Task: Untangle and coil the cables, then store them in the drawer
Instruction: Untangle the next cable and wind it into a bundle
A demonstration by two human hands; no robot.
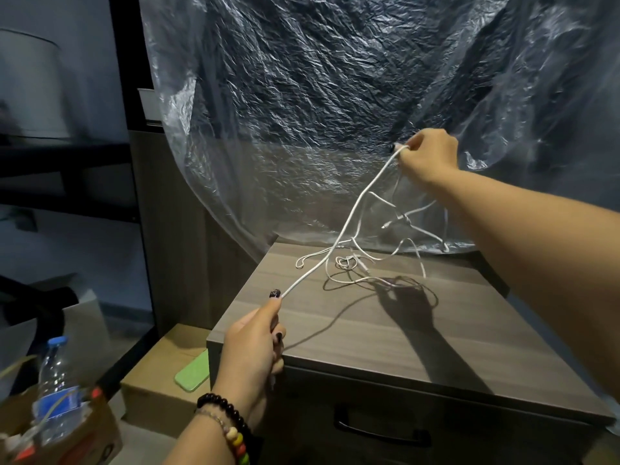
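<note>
The white cables (362, 263) are thin and all knotted up, partly lying on the wooden cabinet (385, 330). The left hand (251, 350) pinches one thicker cable low down. The right hand (427, 156) grips it up high, pulling it straight. The bottle (55, 387) label is too blurry to read.

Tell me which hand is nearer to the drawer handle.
Left. The left hand grips the white cable by the cabinet's front edge, just above the drawer handle. The right hand holds it high, further back.

Dim room; crinkled plastic sheet (318, 95) behind; dark shelving (67, 162) left, perhaps.
</note>
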